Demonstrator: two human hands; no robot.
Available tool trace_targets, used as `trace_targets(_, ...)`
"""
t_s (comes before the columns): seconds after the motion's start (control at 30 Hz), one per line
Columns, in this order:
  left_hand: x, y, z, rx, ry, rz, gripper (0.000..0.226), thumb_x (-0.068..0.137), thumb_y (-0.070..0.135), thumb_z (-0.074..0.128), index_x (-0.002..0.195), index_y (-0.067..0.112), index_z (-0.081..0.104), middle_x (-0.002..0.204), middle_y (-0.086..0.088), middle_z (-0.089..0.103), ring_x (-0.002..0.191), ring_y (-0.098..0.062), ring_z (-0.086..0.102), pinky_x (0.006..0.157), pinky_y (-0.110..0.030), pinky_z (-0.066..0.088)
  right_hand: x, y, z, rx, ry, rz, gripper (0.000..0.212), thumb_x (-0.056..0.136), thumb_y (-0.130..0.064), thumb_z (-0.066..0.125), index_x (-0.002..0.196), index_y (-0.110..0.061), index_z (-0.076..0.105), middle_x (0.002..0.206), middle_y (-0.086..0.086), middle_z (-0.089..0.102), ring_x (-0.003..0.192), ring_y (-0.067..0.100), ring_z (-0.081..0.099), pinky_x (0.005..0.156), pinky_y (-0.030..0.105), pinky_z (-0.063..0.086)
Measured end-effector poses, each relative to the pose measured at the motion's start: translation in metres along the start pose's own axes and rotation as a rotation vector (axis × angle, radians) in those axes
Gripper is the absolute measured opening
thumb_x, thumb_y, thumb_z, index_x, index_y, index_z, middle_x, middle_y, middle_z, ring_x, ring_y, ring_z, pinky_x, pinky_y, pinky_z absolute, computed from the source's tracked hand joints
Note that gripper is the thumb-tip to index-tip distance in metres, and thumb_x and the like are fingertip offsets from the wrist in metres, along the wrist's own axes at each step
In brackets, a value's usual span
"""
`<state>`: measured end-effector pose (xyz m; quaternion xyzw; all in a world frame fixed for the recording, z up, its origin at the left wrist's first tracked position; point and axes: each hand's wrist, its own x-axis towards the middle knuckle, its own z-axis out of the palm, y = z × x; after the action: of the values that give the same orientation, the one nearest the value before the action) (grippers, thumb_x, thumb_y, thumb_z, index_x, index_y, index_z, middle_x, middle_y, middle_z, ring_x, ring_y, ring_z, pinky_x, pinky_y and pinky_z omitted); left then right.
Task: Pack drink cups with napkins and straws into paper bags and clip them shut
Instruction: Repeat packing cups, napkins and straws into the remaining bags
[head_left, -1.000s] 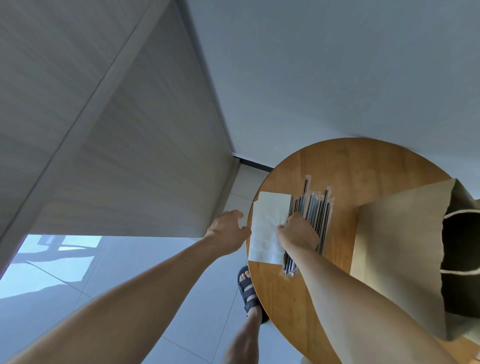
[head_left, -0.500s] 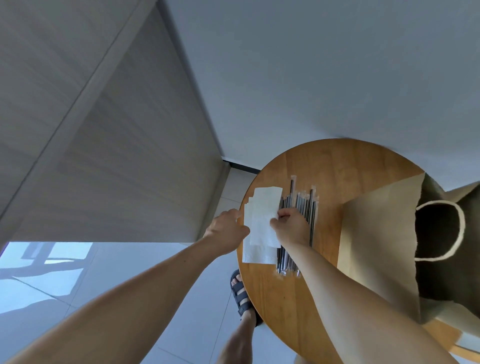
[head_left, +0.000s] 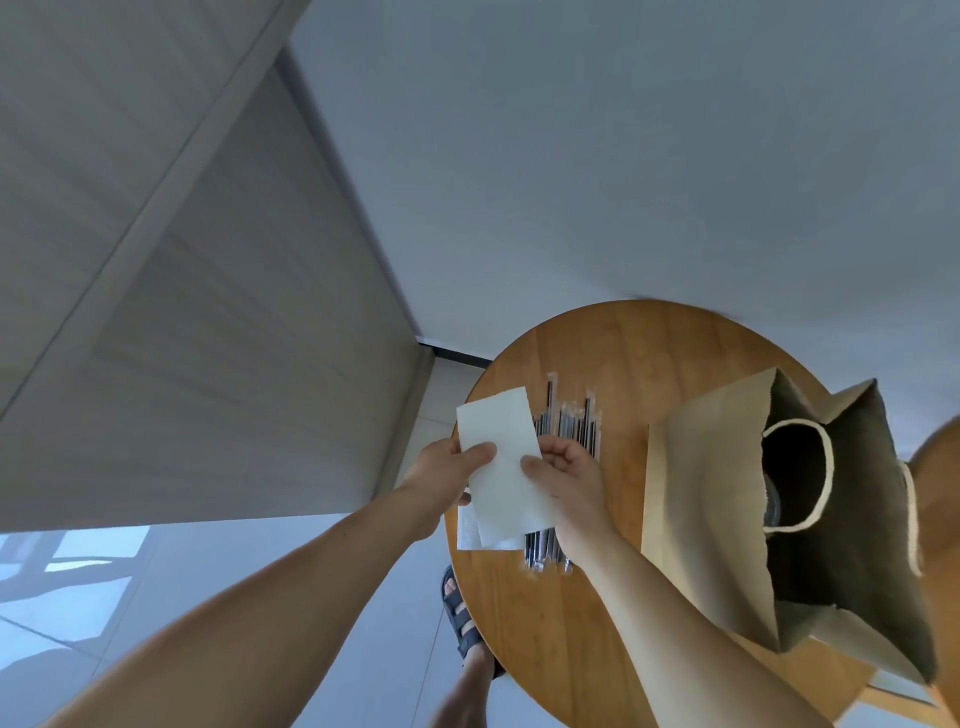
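A round wooden tabletop (head_left: 623, 353) filled the lower right of the head view, standing close to a pale wall over a tiled floor. On its right half stood a brown paper bag (head_left: 706, 493), upright and gaping open toward the camera, one white rope handle (head_left: 826, 467) looped across its dark mouth; something dark sat deep inside, too dim to make out. Two bare forearms reached in from below. The left hand (head_left: 441, 478) pinched the left edge of a white napkin (head_left: 504, 467) between thumb and fingers, and the right hand (head_left: 566, 478) pinched its right edge, thumb on top and the other fingers curled underneath. The napkin was held lifted off the tabletop between the two hands, tilted, over the left part of the wood and well apart from the bag. Beneath and just right of it lay a bundle of dark straws (head_left: 571, 426) in clear wrappers, flat on the tabletop. A few more napkins (head_left: 467, 532) lay at the tabletop's left rim, touching the straws' near ends. Below the rim, a foot in a dark sandal (head_left: 460, 618) rested on the floor.
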<state>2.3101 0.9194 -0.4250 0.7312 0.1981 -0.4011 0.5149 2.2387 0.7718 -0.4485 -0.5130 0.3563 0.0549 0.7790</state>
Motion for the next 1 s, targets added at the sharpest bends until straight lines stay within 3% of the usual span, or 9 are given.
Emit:
trace_targets(0.07,0.002,0.0,0.003,-0.029,0.031,0.012,0.02,0.094,0.025,0.064,0.111,0.015,0.066,0.106,-0.001,0.073,0.095,-0.022,0.069,0.083,-0.037,0.059,0.002,0.01,-0.005,-0.097,0.089,-0.02,0.009,0.088,-0.012,0.071,0.094,-0.014,0.065,0.087,0.003,0.074,0.08,0.023,0.072,0.063,0.033,0.058)
trace_targets(0.2,0.003,0.0,0.008,0.069,0.094,0.046,0.009,0.096,0.027,0.058,0.102,0.025,0.064,0.098,0.007,0.07,0.09,-0.017,0.067,0.07,-0.03,0.055,0.014,0.034,-0.029,-0.671,0.385,-0.148,0.014,0.091,-0.033,0.067,0.092,-0.022,0.059,0.088,-0.009,0.066,0.085,0.018,0.066,0.066,0.028,0.048)
trace_targets(0.37,0.003,-0.004,0.009,0.086,0.11,0.042,0.009,0.097,0.024,0.055,0.102,0.025,0.063,0.096,0.007,0.068,0.087,-0.013,0.065,0.063,-0.025,0.048,0.027,0.055,-0.046,-1.125,0.42,-0.035,0.044,0.083,-0.052,0.069,0.111,-0.021,0.056,0.113,-0.003,0.056,0.093,0.023,0.063,0.068,0.03,0.046)
trace_targets(0.5,0.003,-0.008,0.009,0.106,0.113,0.029,0.011,0.098,0.025,0.054,0.105,0.023,0.062,0.095,0.008,0.067,0.087,-0.013,0.063,0.064,-0.025,0.048,0.031,0.064,-0.045,-1.141,0.42,-0.035,0.045,0.08,-0.043,0.075,0.11,-0.017,0.055,0.114,0.002,0.059,0.099,0.027,0.062,0.066,0.028,0.039)
trace_targets(0.6,0.002,-0.009,0.008,0.139,0.113,0.028,0.021,0.098,0.026,0.054,0.115,0.019,0.062,0.101,0.004,0.068,0.09,-0.016,0.064,0.068,-0.027,0.048,0.032,0.063,-0.047,-1.045,0.435,-0.017,0.046,0.083,-0.037,0.075,0.115,-0.014,0.054,0.12,0.006,0.059,0.101,0.031,0.062,0.07,0.033,0.048)
trace_targets(0.67,0.001,-0.009,0.008,0.141,0.107,0.031,0.022,0.098,0.027,0.054,0.117,0.019,0.062,0.101,0.005,0.067,0.089,-0.014,0.063,0.067,-0.025,0.048,0.031,0.06,-0.049,-1.043,0.465,-0.041,0.05,0.084,-0.044,0.073,0.118,-0.013,0.054,0.121,0.006,0.057,0.102,0.032,0.062,0.073,0.037,0.05)
trace_targets(0.73,0.001,-0.01,0.009,0.141,0.091,0.032,0.024,0.098,0.028,0.054,0.119,0.018,0.062,0.105,0.003,0.068,0.093,-0.017,0.064,0.073,-0.027,0.051,0.031,0.057,-0.052,-1.043,0.522,-0.06,0.047,0.087,-0.047,0.067,0.117,-0.013,0.055,0.121,0.008,0.056,0.103,0.033,0.06,0.075,0.04,0.051)
trace_targets(0.87,0.002,-0.012,0.015,0.176,0.085,0.023,0.026,0.098,0.029,0.055,0.118,0.015,0.062,0.112,-0.003,0.068,0.101,-0.023,0.064,0.087,-0.036,0.054,0.039,0.054,-0.06,-1.07,0.553,0.052,0.033,0.092,-0.033,0.062,0.12,-0.015,0.058,0.122,0.01,0.058,0.111,0.036,0.058,0.084,0.043,0.049)
trace_targets(1.0,0.003,-0.012,0.02,0.169,0.078,0.031,0.017,0.097,0.029,0.056,0.108,0.018,0.064,0.108,-0.002,0.069,0.096,-0.02,0.065,0.076,-0.03,0.052,0.046,0.055,-0.06,-1.008,0.51,0.111,0.027,0.093,-0.029,0.061,0.117,-0.017,0.06,0.112,0.01,0.066,0.108,0.035,0.06,0.085,0.043,0.054)
